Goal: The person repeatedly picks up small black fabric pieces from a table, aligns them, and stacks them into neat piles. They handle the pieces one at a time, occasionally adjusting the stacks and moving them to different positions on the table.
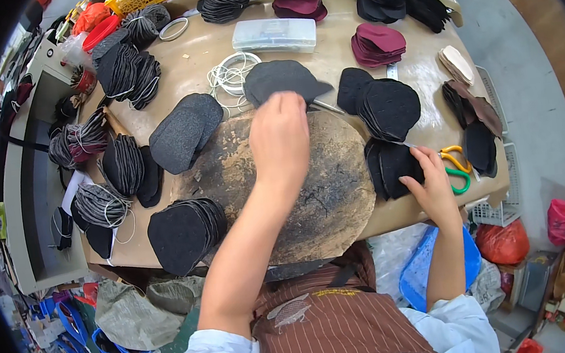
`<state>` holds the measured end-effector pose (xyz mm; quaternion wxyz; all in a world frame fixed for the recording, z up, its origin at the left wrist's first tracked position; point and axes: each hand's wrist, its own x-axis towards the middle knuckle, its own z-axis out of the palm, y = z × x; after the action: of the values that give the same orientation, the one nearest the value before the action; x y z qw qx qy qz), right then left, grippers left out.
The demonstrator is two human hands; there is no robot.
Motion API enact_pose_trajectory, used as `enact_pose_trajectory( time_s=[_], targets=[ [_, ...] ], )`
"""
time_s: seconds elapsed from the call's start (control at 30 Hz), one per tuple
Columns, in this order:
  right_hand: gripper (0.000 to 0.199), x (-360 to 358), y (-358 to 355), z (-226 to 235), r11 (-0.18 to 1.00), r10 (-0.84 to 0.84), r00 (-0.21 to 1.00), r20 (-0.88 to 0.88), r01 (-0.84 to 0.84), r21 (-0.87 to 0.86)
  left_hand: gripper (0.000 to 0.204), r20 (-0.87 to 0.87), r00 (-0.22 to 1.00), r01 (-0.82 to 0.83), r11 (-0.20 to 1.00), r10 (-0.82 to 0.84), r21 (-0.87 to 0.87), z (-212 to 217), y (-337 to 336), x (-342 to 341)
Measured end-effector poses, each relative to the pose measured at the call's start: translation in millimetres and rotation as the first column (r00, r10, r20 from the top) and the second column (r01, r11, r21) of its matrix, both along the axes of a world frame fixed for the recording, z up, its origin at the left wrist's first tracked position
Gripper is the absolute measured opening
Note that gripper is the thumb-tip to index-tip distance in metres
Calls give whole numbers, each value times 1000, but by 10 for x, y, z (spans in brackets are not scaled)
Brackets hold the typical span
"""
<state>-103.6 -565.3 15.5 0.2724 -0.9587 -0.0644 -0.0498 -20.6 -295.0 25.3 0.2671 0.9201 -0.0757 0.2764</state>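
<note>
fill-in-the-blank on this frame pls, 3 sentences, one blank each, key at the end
1. The left hand reaches over the round worn board to a single felt piece whose colour is ____.
2. The right hand rests on a stack of black felt pieces, just left of a pair of ____ with yellow and green handles.
3. The clear plastic box lies behind a loose coil of ____ cord.

Missing words: dark grey; scissors; white
</note>
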Motion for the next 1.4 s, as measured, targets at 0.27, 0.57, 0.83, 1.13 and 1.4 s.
enact_pose_trajectory(
  time_s=[0.27,0.57,0.83,1.13,1.4],
  targets=[
    [66,70,7,-3,999,-23,996,-81,20,-33,29,-313,876,408,910,-367,78,-204,340,-1806],
    [35,-57,188,141,993,-84,988,128,94,-72,52,-391,883,270,962,-258,-24,-250,566,-2191],
    [14,-143,858,507,750,250,929,-272,-8,661,60,-497,848,221,975,-186,12,-268,635,-2239],
    [15,-54,1367,-3,811,334,809,-484,15,585,61,-562,792,293,956,-240,5,-310,731,-2237],
    [20,-55,1380,-28,876,276,846,-455,-28,481,62,-551,795,314,949,-252,19,-300,809,-2226]
  ],
)
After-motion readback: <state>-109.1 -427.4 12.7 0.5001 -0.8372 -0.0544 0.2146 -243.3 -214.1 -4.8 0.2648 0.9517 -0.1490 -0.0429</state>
